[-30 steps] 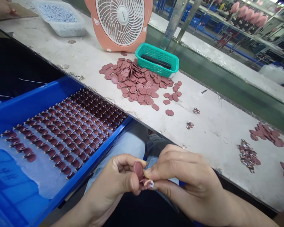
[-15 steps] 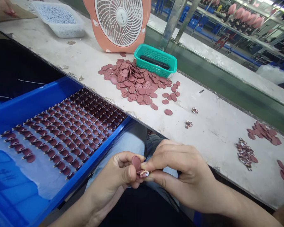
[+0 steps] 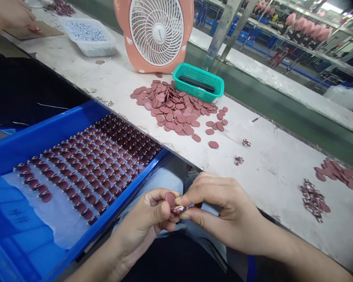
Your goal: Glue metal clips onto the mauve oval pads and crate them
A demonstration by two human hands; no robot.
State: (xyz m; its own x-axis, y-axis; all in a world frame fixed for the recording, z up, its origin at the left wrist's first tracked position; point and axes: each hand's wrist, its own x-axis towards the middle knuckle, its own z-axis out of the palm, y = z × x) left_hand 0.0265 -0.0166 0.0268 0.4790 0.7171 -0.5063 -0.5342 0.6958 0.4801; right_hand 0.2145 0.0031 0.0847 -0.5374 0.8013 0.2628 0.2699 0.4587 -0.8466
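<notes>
Above my lap, my left hand pinches a reddish-brown oval disc between thumb and fingers. My right hand grips a small brown-and-white bow-like piece with thumb and forefinger, pressed against the disc's lower edge. Fingers partly cover where the two pieces meet. To the left, a blue tray holds rows of joined disc-and-bow pieces on a thin white sheet. Loose oval discs lie heaped on the table beyond my hands.
A green basket with a dark object stands before an orange fan. Small bow pieces and more discs lie at right. A white basket sits at the back left, near another person's hand.
The view has shifted slightly, so the table and tray appear farther right and lower. Both my hands keep their hold, with the bow-like piece turned a little. The other person's hand shows more.
</notes>
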